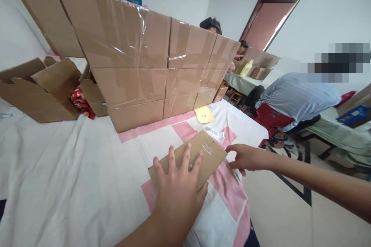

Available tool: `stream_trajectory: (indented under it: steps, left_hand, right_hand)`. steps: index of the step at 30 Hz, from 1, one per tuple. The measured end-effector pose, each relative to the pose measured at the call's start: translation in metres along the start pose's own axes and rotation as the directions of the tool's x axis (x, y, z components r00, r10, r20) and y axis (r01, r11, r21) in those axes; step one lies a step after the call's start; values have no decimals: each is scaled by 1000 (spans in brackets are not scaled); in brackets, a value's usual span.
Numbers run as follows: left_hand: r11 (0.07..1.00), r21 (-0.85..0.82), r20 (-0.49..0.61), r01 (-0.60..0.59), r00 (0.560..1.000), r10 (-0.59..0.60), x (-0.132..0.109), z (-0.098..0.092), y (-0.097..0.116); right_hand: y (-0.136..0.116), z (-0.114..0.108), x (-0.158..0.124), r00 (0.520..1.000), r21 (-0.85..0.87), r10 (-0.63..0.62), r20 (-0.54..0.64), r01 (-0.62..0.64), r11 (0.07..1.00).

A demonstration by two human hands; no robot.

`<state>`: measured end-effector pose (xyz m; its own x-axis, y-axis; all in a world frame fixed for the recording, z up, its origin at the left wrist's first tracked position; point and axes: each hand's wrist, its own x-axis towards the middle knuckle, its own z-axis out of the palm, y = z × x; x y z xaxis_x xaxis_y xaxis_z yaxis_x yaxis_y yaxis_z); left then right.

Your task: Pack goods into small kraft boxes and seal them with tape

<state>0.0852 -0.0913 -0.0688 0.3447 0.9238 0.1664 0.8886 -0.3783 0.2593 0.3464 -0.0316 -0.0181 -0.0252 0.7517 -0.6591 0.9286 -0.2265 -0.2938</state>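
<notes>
Taking the small cardboard box as the dial's centre, with twelve straight ahead, the left hand comes in from seven, fingers spread wide and laid flat across its top, bracing it rather than gripping round it. The right hand is at three, thumb and fingers loosely parted and partly curled by the box's corner; whether the index fingertip touches it, I cannot tell. The box lies askew on the tablecloth, a strip of clear tape on top. If the left palm eased off, a push from the right could swivel the box; a hard press might dent its lid, and a tug toward four could carry it over the nearby table edge. At one lies a white item, close enough to be nudged, then a yellow paper. A wall of taped cartons rises at eleven, open cartons at ten; farther off, at two, a person bends forward.
</notes>
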Motion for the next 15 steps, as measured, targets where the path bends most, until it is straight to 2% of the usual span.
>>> stream_trajectory:
  steps: [3,7,9,12,15]
  left_hand:
    - [999,7,2,-33,999,33,6,-1,-14]
    - [995,72,-25,-73,997,75,12,-3,-30]
    - [986,141,-54,-92,993,101,13,-1,-34]
    - [961,225,-76,-159,981,180,13,5,-37]
    - [947,265,-88,-180,974,210,14,9,-39]
  right_hand:
    - [5,-32,39,972,-176,-135,-194,101,979]
    - [14,-79,128,833,-455,-362,-419,152,877]
    - [18,-92,175,791,-527,-433,-433,168,833]
    - [24,-99,234,788,-537,-471,-398,216,815]
    - [29,-98,271,787,-527,-481,-386,240,815]
